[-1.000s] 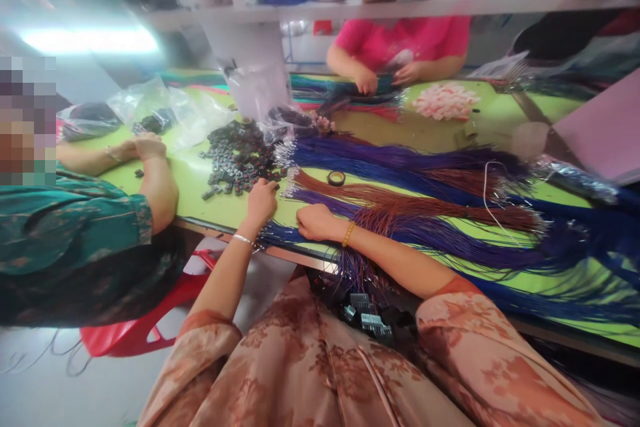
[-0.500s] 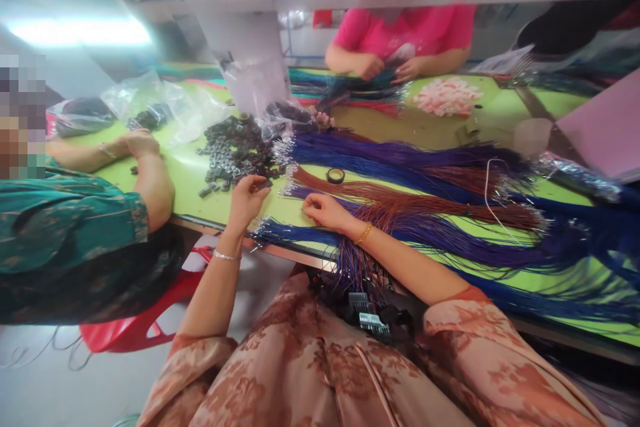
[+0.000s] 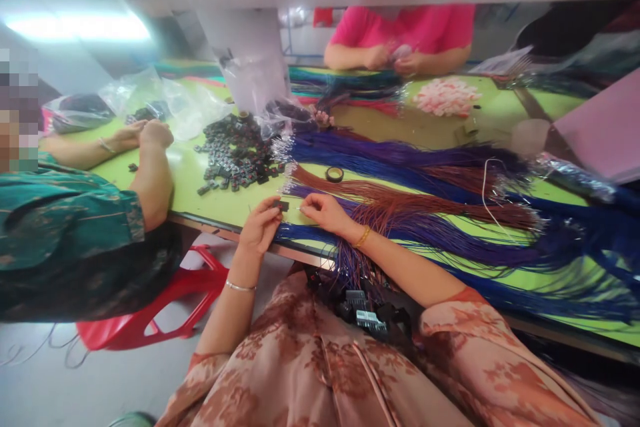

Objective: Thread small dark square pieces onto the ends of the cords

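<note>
Left hand (image 3: pixel 260 227) pinching a small black plug (image 3: pixel 281 205) in closed fingers. Right hand (image 3: pixel 325 212) curled beside it, touching blue wires (image 3: pixel 310 235). Can't tell what's inside.

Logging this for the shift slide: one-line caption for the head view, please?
Left hand pinches a small black connector beside the right hand, over blue wires on the green table.

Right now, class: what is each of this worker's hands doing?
Left hand: closed on a small black connector, pinched in the fingertips.
Right hand: fingers pinched together near the connector, over the blue wires; what it holds cannot be told.
</note>
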Available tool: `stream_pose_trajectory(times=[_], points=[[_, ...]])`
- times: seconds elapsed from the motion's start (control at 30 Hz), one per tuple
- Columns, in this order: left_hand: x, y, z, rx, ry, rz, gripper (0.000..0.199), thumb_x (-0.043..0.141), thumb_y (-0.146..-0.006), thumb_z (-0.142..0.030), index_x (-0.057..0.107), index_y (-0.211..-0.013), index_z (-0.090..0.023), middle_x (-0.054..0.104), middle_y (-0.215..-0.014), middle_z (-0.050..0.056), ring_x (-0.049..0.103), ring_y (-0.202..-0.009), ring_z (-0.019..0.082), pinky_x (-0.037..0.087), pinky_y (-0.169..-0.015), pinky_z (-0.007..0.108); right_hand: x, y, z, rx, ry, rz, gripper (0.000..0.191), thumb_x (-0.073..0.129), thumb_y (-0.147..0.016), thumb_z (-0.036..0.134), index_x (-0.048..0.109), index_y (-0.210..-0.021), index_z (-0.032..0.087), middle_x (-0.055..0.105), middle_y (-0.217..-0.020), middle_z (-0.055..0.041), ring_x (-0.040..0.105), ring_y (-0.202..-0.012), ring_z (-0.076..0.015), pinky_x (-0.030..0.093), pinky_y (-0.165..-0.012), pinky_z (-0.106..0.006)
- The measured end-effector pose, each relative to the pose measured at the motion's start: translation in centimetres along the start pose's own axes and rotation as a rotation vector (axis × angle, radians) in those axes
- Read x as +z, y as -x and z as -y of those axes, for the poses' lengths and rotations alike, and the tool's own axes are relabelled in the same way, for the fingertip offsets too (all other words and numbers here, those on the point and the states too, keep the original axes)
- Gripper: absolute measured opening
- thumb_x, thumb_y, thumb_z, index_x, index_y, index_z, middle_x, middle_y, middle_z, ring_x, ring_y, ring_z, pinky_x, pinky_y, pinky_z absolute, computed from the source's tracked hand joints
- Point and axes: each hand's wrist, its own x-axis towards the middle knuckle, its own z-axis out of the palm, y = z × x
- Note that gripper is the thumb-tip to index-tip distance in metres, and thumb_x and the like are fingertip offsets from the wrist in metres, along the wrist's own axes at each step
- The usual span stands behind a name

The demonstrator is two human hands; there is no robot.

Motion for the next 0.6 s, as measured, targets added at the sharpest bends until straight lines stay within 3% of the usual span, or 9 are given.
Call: stream_pose_trajectory(times=[0.13,0.27,0.6], points=[[-0.2,-0.3,0.5,-0.051,0.095,-0.029,0.03,0.062,-0.071,-0.012,0.069,-0.099,-0.018,0.064,-0.078,0.002,0.063,-0.079,0.012,0.053,-0.076,0.026,0.1,0.2,0.2,-0.028,0.065,-0.047,0.021,0.053,-0.078,0.031,0.061,-0.074,0.013,0.056,-0.065,0.0016,0.045,-0.059,-0.0094,0.035,-0.059,-0.022],[-0.1,-0.4,1.5,-0.06,0.031,-0.022,0.028,0.065,-0.074,-0.013,0.067,-0.101,-0.018,0.064,-0.081,0.003,0.064,-0.078,0.012,0.052,-0.068,0.021,0.2,0.3,0.5,-0.032,0.103,-0.047,0.02,0.051,-0.08,0.028,0.061,-0.072,0.013,0.058,-0.065,0.0014,0.046,-0.06,-0.0097,0.035,-0.06,-0.022],[0.0,-0.5,2.8,-0.073,0.01,0.07,0.03,0.07,-0.076,-0.018,0.068,-0.106,-0.018,0.066,-0.088,0.004,0.061,-0.075,0.009,0.052,-0.068,0.019,0.5,0.7,0.8,-0.058,0.231,-0.007,0.018,0.05,-0.079,0.024,0.06,-0.068,0.014,0.054,-0.06,0.003,0.043,-0.057,-0.0086,0.029,-0.057,-0.021]])
